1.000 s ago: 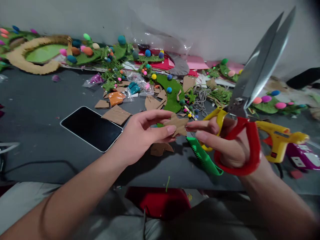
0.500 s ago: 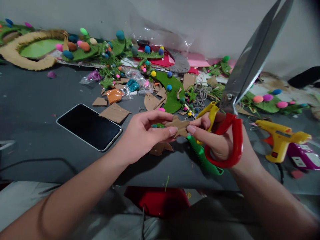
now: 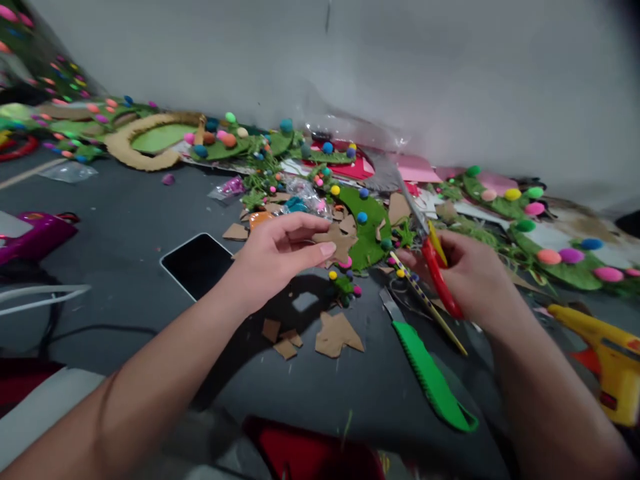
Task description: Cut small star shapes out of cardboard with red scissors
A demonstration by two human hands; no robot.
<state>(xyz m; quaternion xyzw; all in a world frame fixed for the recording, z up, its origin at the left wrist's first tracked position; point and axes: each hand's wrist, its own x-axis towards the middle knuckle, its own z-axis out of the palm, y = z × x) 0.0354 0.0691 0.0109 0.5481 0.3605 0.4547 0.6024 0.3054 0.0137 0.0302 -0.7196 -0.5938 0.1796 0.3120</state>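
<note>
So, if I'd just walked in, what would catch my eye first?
Probably the red-and-yellow scissors in the right hand, and the cardboard star in the left hand. Next, perhaps, the bright green knife lying near the front of the table, and the yellow glue gun at the picture's right edge.

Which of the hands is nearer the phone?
Left. The left hand is just right of the phone, holding the cardboard star; the right hand is much farther right, holding the scissors.
</note>
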